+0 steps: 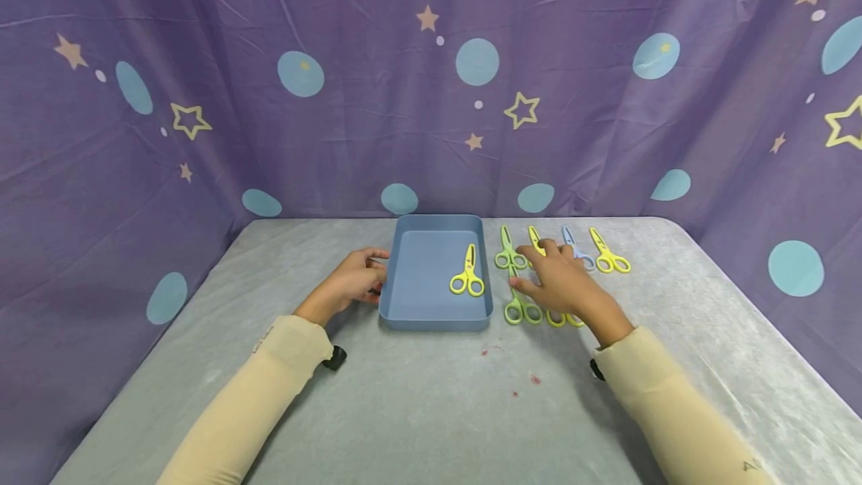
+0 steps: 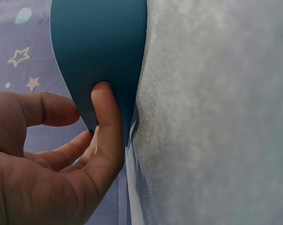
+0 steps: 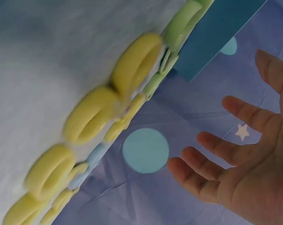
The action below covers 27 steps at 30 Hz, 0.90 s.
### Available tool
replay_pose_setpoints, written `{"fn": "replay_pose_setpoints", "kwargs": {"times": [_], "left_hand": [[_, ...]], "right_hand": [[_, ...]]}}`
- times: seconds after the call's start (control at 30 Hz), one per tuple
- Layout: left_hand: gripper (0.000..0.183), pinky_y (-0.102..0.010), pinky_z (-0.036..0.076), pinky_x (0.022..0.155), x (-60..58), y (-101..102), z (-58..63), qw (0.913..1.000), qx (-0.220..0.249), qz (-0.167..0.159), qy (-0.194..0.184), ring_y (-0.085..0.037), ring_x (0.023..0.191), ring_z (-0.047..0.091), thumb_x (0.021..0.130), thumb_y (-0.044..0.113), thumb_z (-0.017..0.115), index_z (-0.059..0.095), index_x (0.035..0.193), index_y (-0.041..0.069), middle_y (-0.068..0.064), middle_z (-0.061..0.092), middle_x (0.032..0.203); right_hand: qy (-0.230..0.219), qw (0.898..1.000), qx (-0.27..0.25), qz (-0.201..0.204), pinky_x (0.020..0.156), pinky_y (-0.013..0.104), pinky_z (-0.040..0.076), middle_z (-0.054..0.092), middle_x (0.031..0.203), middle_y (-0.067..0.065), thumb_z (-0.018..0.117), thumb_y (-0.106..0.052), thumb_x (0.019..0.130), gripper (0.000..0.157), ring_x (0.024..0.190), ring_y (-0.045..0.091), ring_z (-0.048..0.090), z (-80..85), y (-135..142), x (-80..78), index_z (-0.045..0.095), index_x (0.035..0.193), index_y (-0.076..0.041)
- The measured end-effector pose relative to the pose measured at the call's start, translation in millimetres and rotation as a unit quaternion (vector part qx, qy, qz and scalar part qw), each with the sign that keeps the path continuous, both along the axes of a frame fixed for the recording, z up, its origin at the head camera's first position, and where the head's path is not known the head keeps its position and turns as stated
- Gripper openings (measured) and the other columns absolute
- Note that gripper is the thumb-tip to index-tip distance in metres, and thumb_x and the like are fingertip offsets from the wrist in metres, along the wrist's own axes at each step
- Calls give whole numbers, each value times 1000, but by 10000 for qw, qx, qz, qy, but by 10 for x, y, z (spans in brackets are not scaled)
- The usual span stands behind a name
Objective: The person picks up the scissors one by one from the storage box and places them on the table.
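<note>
A blue tray [image 1: 424, 275] lies on the table with yellow scissors [image 1: 470, 263] in its right part. My left hand [image 1: 352, 279] touches the tray's left outer wall with its fingertips; in the left wrist view the fingers meet the wall and rim [image 2: 99, 37]. Above the scissors at the tray's right, my right hand [image 1: 564, 279] hovers with spread fingers and holds nothing. Around it lie green scissors [image 1: 507, 248], another green pair [image 1: 515, 296], blue scissors [image 1: 569, 238] and yellow scissors [image 1: 601, 247]. More yellow handles [image 1: 555, 319] show partly beneath the hand.
The grey table [image 1: 431, 403] carries small red marks [image 1: 535, 379] in front of the scissors. A purple curtain [image 1: 377, 148] with stars and blue circles stands behind and at both sides.
</note>
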State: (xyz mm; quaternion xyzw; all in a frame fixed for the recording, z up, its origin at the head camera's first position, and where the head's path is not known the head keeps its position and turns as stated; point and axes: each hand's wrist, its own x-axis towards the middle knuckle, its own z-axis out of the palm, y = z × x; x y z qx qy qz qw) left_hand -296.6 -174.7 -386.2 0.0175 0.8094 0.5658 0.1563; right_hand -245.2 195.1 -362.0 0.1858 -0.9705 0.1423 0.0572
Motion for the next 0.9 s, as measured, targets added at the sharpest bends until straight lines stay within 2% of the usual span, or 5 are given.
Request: {"fn": "replay_pose_setpoints", "kwargs": {"times": [0.23,0.6,0.77,0.9], "left_hand": [[54,-42,57,66,-7,-2,-7,10000,20,20,-28,-25,80,58,94,1,51,42,148,5,-22,51,125],[55,-42,57,65,2,0,3,10000,13,30,-45,-26,81,58,95,2,51,41,149,6,-22,51,126],[54,-41,57,65,5,3,5,10000,0,29,-22,-26,81,58,94,2,51,42,148,5,-22,51,124],[54,-41,57,64,-2,4,4,10000,-3,16,-7,-26,80,59,94,3,51,42,147,5,-22,52,123]], "right_hand": [[-145,9999,-35,33,98,71,34,37,148,28,60,-51,97,66,127,53,37,9,-233,-41,45,151,-15],[-207,9995,8,249,99,67,36,35,151,26,60,-52,97,68,130,51,35,34,-582,-77,42,153,-18],[-116,9989,140,431,99,66,38,38,148,27,59,-52,97,69,129,52,37,2,-737,-96,41,154,-18],[-161,9977,256,612,105,64,34,34,152,28,57,-52,98,70,135,51,33,-29,-861,-111,37,156,-17]]}}
